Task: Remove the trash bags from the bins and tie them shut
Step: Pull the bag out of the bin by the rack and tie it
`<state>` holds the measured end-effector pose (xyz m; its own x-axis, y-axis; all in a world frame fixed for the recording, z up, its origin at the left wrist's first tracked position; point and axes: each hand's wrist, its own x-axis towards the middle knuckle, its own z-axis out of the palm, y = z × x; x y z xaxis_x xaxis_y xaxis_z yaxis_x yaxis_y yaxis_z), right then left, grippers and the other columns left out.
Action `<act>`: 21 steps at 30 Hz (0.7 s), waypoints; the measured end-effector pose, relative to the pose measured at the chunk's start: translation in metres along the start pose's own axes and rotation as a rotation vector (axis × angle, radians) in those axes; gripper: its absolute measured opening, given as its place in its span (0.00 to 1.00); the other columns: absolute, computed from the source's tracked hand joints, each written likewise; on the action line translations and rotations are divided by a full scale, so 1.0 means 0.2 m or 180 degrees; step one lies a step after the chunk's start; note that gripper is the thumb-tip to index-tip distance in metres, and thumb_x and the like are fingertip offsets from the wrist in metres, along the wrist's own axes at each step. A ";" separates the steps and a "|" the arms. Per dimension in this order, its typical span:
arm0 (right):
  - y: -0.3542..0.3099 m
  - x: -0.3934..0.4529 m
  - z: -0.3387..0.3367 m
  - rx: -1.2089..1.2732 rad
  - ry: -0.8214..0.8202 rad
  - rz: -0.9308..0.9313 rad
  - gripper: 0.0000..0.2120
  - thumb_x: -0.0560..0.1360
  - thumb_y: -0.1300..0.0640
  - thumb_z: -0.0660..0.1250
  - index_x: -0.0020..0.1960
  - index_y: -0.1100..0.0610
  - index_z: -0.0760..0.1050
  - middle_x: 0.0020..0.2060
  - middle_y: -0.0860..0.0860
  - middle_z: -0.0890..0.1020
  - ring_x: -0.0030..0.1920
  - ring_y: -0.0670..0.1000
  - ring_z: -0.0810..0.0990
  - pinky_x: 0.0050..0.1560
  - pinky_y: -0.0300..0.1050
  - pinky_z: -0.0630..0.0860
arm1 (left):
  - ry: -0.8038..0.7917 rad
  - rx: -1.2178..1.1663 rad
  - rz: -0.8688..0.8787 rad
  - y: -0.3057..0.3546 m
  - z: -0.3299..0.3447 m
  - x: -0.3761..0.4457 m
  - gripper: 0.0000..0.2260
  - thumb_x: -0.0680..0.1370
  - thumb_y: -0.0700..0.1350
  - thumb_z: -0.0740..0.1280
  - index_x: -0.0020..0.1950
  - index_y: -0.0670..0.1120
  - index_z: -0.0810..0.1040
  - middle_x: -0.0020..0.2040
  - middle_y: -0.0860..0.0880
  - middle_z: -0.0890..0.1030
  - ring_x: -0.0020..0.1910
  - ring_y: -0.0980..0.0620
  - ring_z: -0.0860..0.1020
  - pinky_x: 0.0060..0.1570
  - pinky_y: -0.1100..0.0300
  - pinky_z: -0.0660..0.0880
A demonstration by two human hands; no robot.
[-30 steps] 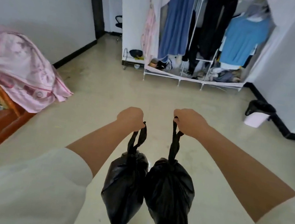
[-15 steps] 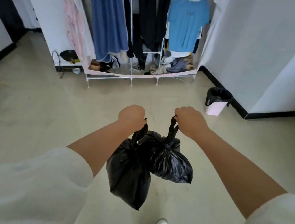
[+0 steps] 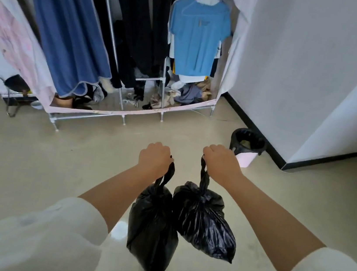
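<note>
I carry two tied black trash bags in front of me above the floor. My left hand is closed around the knotted handles of the left trash bag. The right trash bag hangs from my right hand, gripped by its twisted neck. Both bags hang side by side and touch. Just beyond my right hand, a small pink bin lined with a black bag stands on the floor by the wall corner; something lies inside it.
An open clothes rack with hanging garments and a heap of clothes at its base stands ahead. White walls with black skirting close the right side. A small wire shoe stand sits left of the rack. Beige floor lies between.
The view has turned right and moved closer to the rack and the pink bin. The bed on the left has left the view. Both bags keep swinging in my hands.
</note>
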<state>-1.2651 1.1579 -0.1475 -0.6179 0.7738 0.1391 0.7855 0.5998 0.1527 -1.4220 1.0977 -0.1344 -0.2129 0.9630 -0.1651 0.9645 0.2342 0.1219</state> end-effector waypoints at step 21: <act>1.48 2.06 1.24 0.0562 -0.1361 0.0370 0.13 0.80 0.60 0.52 0.59 0.63 0.69 0.57 0.58 0.76 0.58 0.60 0.74 0.53 0.51 0.69 | -0.0863 0.0180 -0.0100 0.44 0.30 2.90 0.18 0.82 0.50 0.53 0.66 0.40 0.68 0.63 0.43 0.71 0.64 0.44 0.70 0.58 0.53 0.70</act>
<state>-1.2794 1.7051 -0.2881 -0.4850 0.8300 -0.2755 0.8653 0.5011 -0.0136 -1.4512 1.6686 -0.2783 -0.2007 0.8829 -0.4246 0.9669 0.2481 0.0589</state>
